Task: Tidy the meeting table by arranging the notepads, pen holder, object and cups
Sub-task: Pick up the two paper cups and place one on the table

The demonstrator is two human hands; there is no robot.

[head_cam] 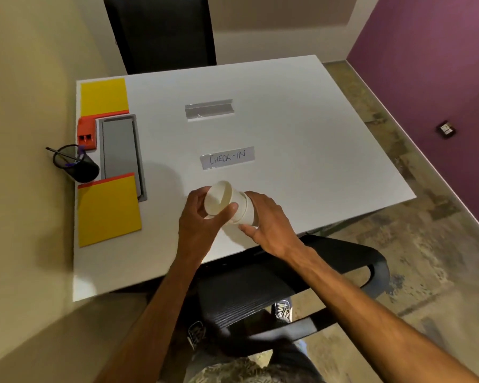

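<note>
Both hands hold a nested stack of white paper cups on its side above the white table, mouth pointing left. My left hand grips the mouth end; my right hand wraps the base end. Two yellow notepads with orange edges lie along the table's left side, one far and one near. A black mesh pen holder with pens stands at the left edge. An orange object lies beside the far notepad.
A grey cable tray lid is set into the table between the notepads. A "CHECK-IN" label and a clear angled stand lie mid-table. A black office chair stands at the near edge, another at the far side.
</note>
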